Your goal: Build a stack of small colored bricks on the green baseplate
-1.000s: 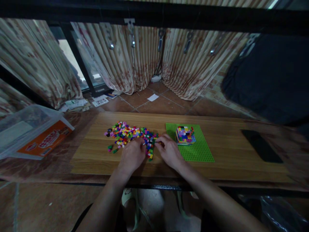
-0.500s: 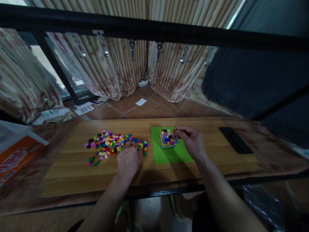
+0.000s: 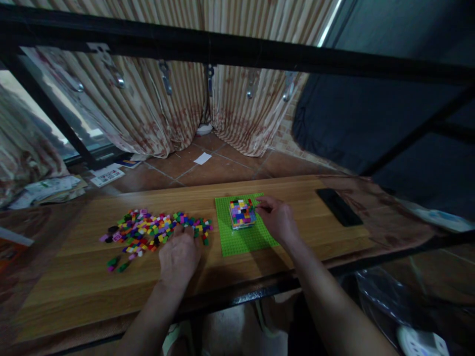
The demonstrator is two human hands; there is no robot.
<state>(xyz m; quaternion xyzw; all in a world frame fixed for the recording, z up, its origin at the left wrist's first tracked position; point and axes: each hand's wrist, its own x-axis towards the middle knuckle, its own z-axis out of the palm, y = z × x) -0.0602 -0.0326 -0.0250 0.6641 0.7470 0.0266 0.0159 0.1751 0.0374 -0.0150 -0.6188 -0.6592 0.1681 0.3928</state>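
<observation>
My left hand rests palm down at the near right side of a loose pile of small coloured toy bricks. Its fingers reach in among the bricks, slightly apart, and the tips are partly hidden. On a green studded baseplate stands a squarish block of stacked bricks with a many-coloured top. My right hand is at the right side of that block, thumb and forefinger pinched together at its upper right corner. Whatever small piece lies between those fingertips is too small to make out.
The wooden board carries everything, and a black phone-like slab lies on its right. A few bricks sit apart at the near left. A dark metal bar with hanging clips crosses above; curtains hang behind.
The view has turned to the right, so the board's contents appear further left. My left hand's fingers look more spread among the bricks. My right hand stays at the stacked block's corner.
</observation>
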